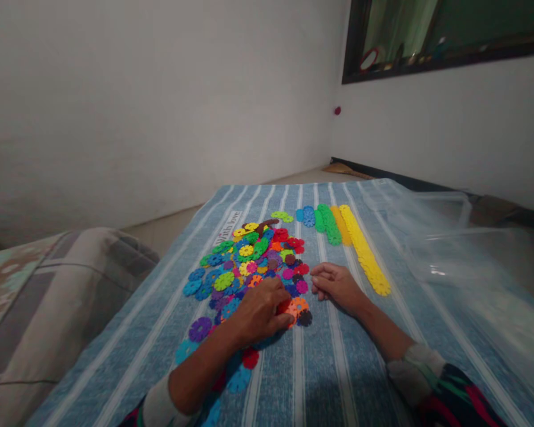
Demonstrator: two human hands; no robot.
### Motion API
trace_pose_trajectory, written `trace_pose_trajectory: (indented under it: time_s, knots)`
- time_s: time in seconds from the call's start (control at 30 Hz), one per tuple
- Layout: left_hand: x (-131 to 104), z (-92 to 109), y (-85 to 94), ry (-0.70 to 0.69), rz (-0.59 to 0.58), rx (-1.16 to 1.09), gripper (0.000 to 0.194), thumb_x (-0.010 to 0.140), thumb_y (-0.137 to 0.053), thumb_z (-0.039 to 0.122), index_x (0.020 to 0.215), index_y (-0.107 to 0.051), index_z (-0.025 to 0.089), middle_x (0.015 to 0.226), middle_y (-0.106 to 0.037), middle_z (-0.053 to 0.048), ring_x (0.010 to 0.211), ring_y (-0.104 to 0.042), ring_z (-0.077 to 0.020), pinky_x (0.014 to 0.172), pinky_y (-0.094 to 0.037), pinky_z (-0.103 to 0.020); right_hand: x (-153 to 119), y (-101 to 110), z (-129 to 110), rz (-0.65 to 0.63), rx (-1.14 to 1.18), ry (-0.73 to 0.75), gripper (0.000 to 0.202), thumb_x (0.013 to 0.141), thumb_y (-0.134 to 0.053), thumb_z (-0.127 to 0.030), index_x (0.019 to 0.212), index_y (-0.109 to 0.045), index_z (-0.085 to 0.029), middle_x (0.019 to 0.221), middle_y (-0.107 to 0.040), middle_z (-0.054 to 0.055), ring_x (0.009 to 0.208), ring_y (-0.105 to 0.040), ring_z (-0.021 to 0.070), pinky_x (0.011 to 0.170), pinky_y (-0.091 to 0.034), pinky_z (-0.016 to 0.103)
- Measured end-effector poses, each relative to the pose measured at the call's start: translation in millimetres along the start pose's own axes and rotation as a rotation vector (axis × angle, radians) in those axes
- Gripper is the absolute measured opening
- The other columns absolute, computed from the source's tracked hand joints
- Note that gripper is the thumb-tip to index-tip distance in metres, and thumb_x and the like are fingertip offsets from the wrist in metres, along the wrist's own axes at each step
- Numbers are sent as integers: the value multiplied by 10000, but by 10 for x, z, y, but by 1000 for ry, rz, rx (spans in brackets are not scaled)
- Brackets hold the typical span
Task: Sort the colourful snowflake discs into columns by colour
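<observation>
A loose pile of many-coloured, flower-shaped plastic discs (225,280) spreads over the striped cloth. My left hand (263,311) rests on the near right part of this pile with its fingers curled down. A red disc (283,306) shows between its thumb and forefinger; whether it is gripped I cannot tell. Orange discs (299,305) and a black disc (305,318) lie beside the thumb. Just off the pile's right edge, my right hand (333,286) is low over the cloth with fingers curled together. What it holds, if anything, is hidden.
Right of the pile lie overlapping rows of discs: a long yellow row (365,252), an orange row (340,225), a green row (329,224) and a short blue row (308,215). Clear plastic containers (445,234) stand at the right. A grey-covered seat (93,284) is at the left.
</observation>
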State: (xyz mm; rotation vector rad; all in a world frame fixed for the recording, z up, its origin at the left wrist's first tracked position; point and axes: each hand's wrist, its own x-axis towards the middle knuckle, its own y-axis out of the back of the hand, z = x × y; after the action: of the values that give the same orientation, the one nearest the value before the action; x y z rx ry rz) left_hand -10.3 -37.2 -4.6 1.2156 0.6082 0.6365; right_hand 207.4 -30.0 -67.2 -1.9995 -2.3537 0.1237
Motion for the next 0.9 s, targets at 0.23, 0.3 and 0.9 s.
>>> trace_pose_trajectory:
  time_s: [0.23, 0.3, 0.9]
  knots:
    - [-30, -7, -57, -1, -36, -7, 190, 788, -613, 339, 921, -624, 202, 953, -575, -50, 908, -510, -200, 771, -393, -302, -8, -6, -8, -2, -16, 8, 323, 722, -675, -438, 867, -590, -162, 593, -631, -32, 437, -533, 76, 433, -380, 199]
    - [-32, -6, -59, 8, -49, -21, 188, 786, -610, 325, 930, -619, 204, 962, -580, -51, 914, -510, -200, 769, -397, -297, -10, -13, -13, 0, -14, 5, 316, 720, -671, -431, 866, -589, -163, 593, -632, -33, 433, -531, 74, 430, -377, 196]
    - [-77, 86, -49, 37, -89, -9, 247, 759, -617, 283, 995, -606, 211, 1016, -587, -69, 942, -517, -217, 791, -408, -315, 4, -2, 55, 6, -11, -1, 322, 728, -680, -441, 866, -596, -163, 596, -631, -30, 439, -540, 81, 436, -375, 203]
